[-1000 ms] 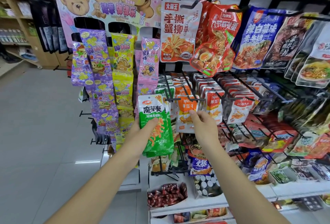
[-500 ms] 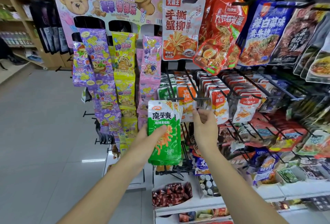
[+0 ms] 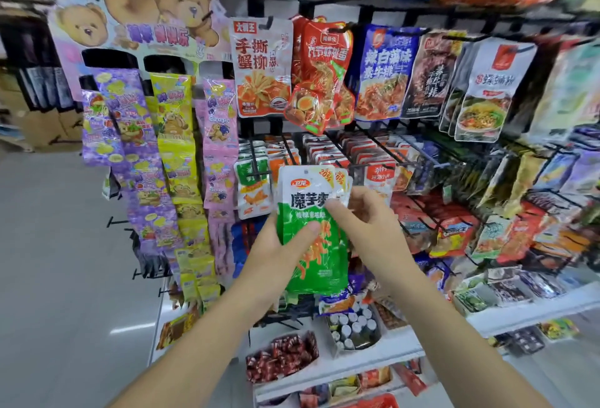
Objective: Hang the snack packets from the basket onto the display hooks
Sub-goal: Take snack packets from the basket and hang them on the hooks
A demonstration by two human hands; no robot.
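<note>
While the left hand (image 3: pixel 276 245) grips green packets (image 3: pixel 319 272), the right hand (image 3: pixel 373 229) pinches their top at the left edge of the rack (image 3: pixel 341 4).

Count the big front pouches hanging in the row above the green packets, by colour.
White: 2, the crab-stick pouch and the noodle-bowl pouch
Red pouch: 1
Blue pouch: 1
Dark brown pouch: 1
Total: 5; farther right is too blurred to count.
</note>
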